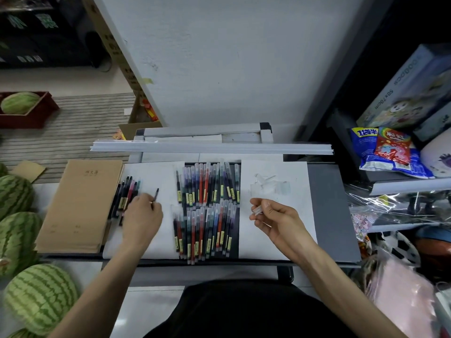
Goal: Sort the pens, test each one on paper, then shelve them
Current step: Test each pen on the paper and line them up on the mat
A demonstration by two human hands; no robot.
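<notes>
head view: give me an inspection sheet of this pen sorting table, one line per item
surface: grey table; a white left sheet and right sheet lie on it.
job's things: main pen batch in two rows between the sheets; small pen group beside the brown notebooks.
clutter: bundle of white strips across the far edge.
grippers: left hand holds a dark pen at the left sheet; right hand pinches a clear cap above the right sheet.
cables: nothing seen.
surroundings: watermelons on the left; snack bags and a puzzle box on the right.
</notes>
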